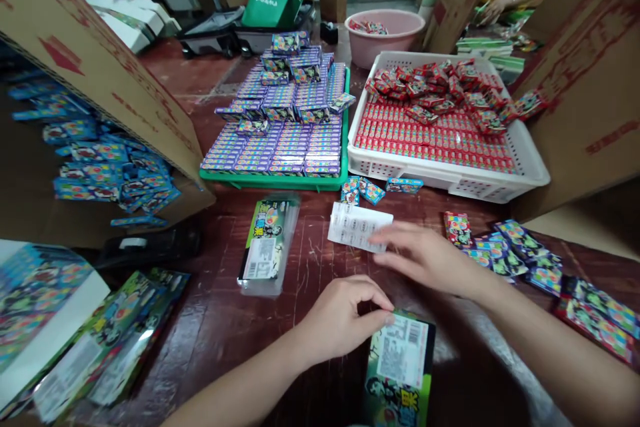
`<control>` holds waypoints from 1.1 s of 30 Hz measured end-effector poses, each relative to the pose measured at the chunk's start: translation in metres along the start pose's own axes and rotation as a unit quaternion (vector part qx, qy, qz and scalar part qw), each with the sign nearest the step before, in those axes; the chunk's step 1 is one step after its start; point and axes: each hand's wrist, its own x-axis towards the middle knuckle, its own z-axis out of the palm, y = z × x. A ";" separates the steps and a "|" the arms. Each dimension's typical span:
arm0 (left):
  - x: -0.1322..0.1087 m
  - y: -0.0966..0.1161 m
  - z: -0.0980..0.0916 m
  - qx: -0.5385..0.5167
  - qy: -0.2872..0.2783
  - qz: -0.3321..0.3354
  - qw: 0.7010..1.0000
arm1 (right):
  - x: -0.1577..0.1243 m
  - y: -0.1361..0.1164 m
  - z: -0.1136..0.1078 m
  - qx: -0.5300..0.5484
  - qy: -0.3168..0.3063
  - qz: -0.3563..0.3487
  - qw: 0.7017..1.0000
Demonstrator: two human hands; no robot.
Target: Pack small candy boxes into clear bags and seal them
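My left hand (345, 320) is closed, its thumb and forefinger pinched at the top edge of a green and black candy package (400, 367) with a white barcode label. That package lies close to me, its lower end cut off by the frame. My right hand (425, 257) is open, fingers stretched over the right edge of a white sticker sheet (353, 223) with rows of small dark print. To the left of the sheet is a clear plastic sleeve with a green printed card (263, 243) on the dark red table.
Behind stand a green tray (270, 181) of purple candy boxes and a white basket (445, 180) of red ones. Cartons flank both sides; the left carton (145, 93) has blue boxes beside it. Loose boxes (520, 253) lie right. A co-worker's hand (494, 10) shows far right.
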 end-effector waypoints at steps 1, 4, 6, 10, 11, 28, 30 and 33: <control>0.000 0.000 0.000 0.004 0.000 -0.003 1.000 | 0.022 0.003 0.005 -0.060 0.061 0.011 0.996; 0.000 -0.006 -0.003 0.024 0.011 -0.014 1.000 | 0.083 0.012 0.020 -0.202 0.112 0.034 0.972; -0.003 -0.015 -0.008 0.083 0.033 -0.014 0.996 | 0.109 0.018 0.026 -0.239 0.097 0.029 0.966; -0.007 -0.034 -0.020 0.252 0.062 -0.016 0.966 | 0.117 0.026 0.031 -0.252 0.077 0.002 0.965; -0.006 -0.037 -0.022 0.276 0.058 -0.015 0.959 | 0.114 0.028 0.032 -0.255 0.074 -0.004 0.964; 0.012 -0.042 -0.028 0.385 0.140 0.067 0.910 | -0.013 0.016 0.017 0.153 0.140 -0.018 0.978; 0.005 -0.039 -0.018 0.345 0.106 0.084 0.929 | -0.031 0.014 0.017 0.235 0.080 0.005 0.969; -0.002 -0.038 -0.005 0.277 0.040 0.073 0.957 | -0.048 0.011 0.024 0.295 -0.003 0.016 0.955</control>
